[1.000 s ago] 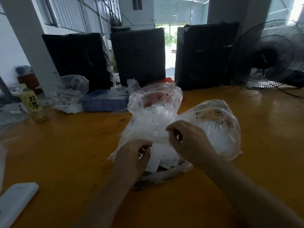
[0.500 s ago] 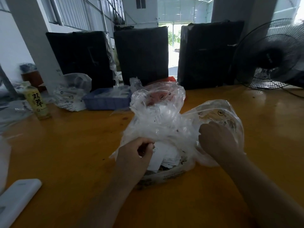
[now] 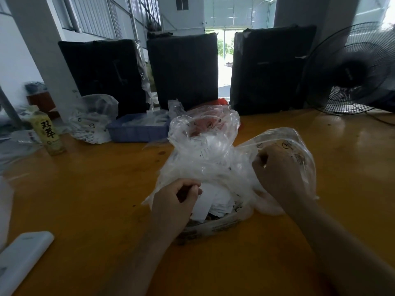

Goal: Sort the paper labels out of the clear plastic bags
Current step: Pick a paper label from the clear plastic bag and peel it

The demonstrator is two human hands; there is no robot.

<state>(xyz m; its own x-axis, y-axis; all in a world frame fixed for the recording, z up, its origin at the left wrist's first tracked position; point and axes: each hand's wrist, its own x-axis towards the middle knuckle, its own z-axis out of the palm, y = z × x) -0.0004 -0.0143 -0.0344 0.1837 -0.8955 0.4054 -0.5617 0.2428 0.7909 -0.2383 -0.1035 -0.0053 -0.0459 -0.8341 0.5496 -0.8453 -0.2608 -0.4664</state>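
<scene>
A heap of crumpled clear plastic bags (image 3: 205,150) lies in the middle of the orange table (image 3: 85,189). White paper labels (image 3: 213,201) show under the plastic at the heap's near side. My left hand (image 3: 173,201) pinches the plastic at the heap's front edge, fingers curled. My right hand (image 3: 277,169) is curled into a fist and grips the clear bag on the right (image 3: 299,146), pulled out to the right of the heap. A printed bag edge (image 3: 218,226) lies flat below the labels.
A blue tray (image 3: 136,129) with plastic in it stands behind the heap, beside another clear bag (image 3: 94,118). A yellow bottle (image 3: 48,131) is at the left, a white flat device (image 3: 21,257) at the near left. Black wrapped blocks (image 3: 183,71) and a fan (image 3: 354,71) line the back.
My right hand has moved from the heap's middle out to the right and slightly up, drawing the right bag with it. My left hand stays pinching the front edge.
</scene>
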